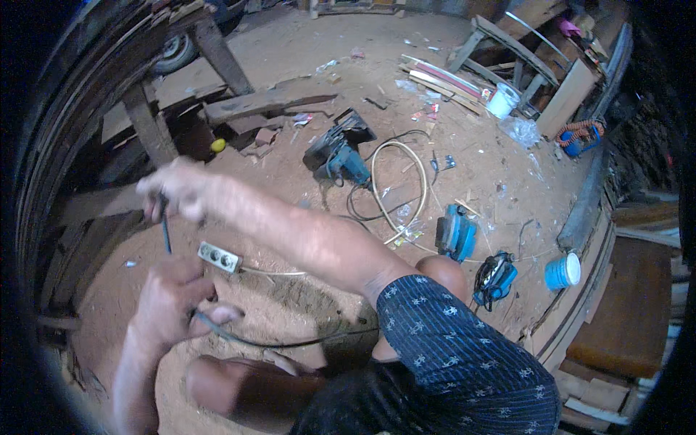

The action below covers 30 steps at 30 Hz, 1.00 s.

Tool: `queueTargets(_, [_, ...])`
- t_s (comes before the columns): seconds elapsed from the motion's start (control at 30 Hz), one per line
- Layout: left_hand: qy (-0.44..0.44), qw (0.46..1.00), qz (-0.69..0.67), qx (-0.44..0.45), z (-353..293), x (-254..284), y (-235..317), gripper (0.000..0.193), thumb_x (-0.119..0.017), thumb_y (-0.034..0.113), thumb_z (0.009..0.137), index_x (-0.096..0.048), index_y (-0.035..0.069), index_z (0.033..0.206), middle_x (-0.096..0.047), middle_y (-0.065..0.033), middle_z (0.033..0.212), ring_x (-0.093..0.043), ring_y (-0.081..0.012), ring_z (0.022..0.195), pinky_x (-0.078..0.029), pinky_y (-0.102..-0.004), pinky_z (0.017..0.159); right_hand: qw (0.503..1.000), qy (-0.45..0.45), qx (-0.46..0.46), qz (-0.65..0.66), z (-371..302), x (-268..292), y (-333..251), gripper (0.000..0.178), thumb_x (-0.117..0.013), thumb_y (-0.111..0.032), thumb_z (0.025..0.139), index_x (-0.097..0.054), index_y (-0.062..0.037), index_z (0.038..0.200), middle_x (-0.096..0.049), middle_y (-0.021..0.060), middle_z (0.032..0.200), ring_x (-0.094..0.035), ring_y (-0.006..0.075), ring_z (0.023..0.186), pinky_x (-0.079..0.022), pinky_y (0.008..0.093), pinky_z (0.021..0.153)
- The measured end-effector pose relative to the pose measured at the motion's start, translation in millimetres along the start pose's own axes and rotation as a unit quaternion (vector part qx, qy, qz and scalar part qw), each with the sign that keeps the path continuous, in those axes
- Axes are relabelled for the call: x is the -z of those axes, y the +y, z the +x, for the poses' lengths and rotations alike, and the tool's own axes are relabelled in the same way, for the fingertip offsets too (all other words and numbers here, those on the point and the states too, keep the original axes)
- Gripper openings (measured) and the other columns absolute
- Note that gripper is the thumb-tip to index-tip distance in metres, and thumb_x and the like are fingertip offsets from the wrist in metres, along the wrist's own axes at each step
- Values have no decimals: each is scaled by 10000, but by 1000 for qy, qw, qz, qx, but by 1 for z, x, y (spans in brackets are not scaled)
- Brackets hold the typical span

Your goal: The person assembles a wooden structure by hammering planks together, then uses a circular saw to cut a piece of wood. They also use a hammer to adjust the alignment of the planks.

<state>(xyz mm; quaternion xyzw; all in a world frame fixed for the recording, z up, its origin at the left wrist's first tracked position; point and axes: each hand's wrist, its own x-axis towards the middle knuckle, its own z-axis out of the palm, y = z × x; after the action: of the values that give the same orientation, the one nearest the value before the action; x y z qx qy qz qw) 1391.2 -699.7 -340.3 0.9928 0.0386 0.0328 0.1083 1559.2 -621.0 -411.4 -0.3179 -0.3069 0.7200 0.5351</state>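
Note:
My right hand point(177, 192), blurred by motion, reaches across to the upper left and grips the upper end of a thin dark cable point(166, 233). The cable runs down into my left hand point(170, 301), which is closed on it lower down. From there it trails right across the sawdust to my knee point(442, 272). A white power strip point(219, 257) with a white cord lies on the ground just right of the cable, between the two hands.
Blue power tools lie on the dirt floor: a saw-like one point(337, 156), a sander point(455, 232) and a smaller one point(494, 278). Around them are a white hose loop point(420, 181), a blue cup point(562, 272), a white bucket point(502, 100), wooden beams point(148, 123) and stacked planks point(442, 81).

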Motion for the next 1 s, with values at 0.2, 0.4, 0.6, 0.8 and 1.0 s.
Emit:
queueTargets(0.2, [78,992,-77,70,-107,-97,-34,419,-799,377,768,-557,99,570,-515,-89,563,-547,-313,601,-414,-415,565,968,249,34,10,87,185,-18,173,-520,-165,997,-585,-13,1049,-610,118,919,-569,216,800,-463,387,678])
queueTargets(0.4, [-39,924,-316,211,-157,-148,-58,467,-811,90,755,-632,106,1186,-645,-108,1105,-622,-266,1035,-500,-398,904,894,281,-42,-347,22,88,49,239,-575,-220,996,-577,-9,1108,-606,64,796,-500,122,569,-381,246,448])
queueTargets(0.6, [103,565,-778,255,-164,-192,-173,688,-718,156,883,-388,73,1481,-554,-129,1351,-545,-234,1231,-462,-420,1043,917,174,-104,-343,-19,115,69,360,-511,-254,1025,-552,15,1262,-649,43,843,-511,89,604,-402,230,488])
queueTargets(0.8, [207,510,-563,616,-118,-358,-252,470,-732,383,879,-628,56,1200,-680,-120,1122,-665,-257,922,-550,-451,800,922,124,-87,-357,-56,50,75,350,-574,-152,959,-579,43,1250,-682,54,884,-575,90,684,-483,241,647])
queueTargets(1.0, [227,613,-457,604,-61,-381,-262,456,-810,346,809,-680,50,1132,-716,-96,1050,-680,-241,877,-542,-400,806,938,111,-119,-306,-81,49,82,255,-597,-162,965,-647,22,1134,-697,80,850,-606,112,664,-503,277,594])
